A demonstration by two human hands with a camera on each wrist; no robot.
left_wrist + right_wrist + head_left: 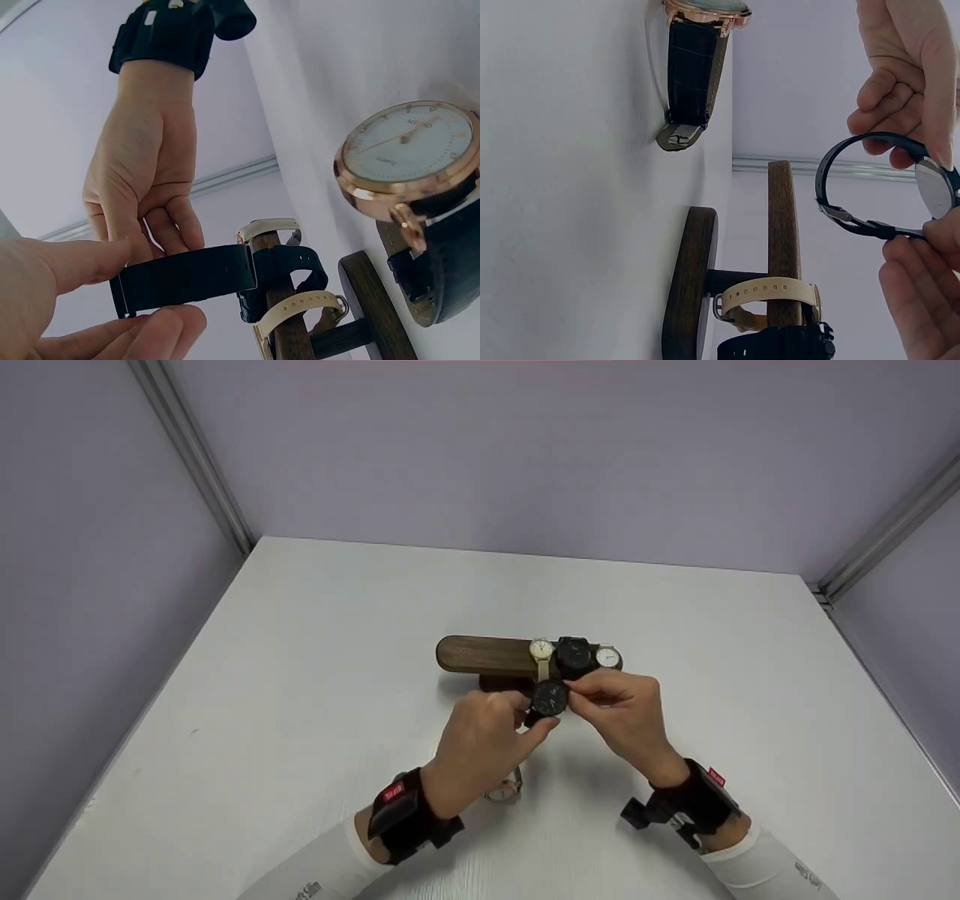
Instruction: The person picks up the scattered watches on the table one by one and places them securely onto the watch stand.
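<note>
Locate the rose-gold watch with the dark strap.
In the head view the rose-gold watch lies on the white table, partly hidden under the left hand, nearer the person than the wooden stand.

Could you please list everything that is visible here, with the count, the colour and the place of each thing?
black watch: 1, black face and strap, held up between both hands in front of the stand
wooden stand: 1, dark brown, middle of the table
watches on the stand: 3, one cream with a beige strap, one black, one white-faced at the right end
rose-gold watch: 1, white face and dark strap, lying on the table under the left wrist
table: 1, white
walls: pale purple, behind and beside the table
wrist cameras: 2, black straps
left hand: pinches the black watch
right hand: pinches the black watch
</note>
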